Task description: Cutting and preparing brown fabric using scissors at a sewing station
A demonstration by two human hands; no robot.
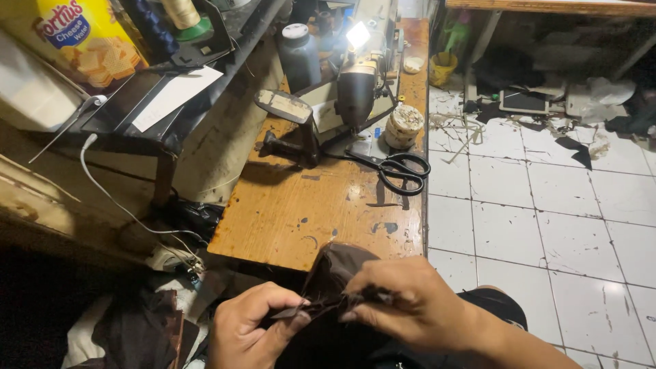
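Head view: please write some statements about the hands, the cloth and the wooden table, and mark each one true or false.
1. Both hands pinch the dark brown cloth. True: left hand and right hand grip it together.
2. The black scissors lie on the floor tiles. False: they lie on the wooden table, near its right edge.
3. The sewing machine stands on the table. True.
4. The right hand holds the scissors. False: it holds the cloth.

Head-worn view, steeply down over near hands, table ahead.
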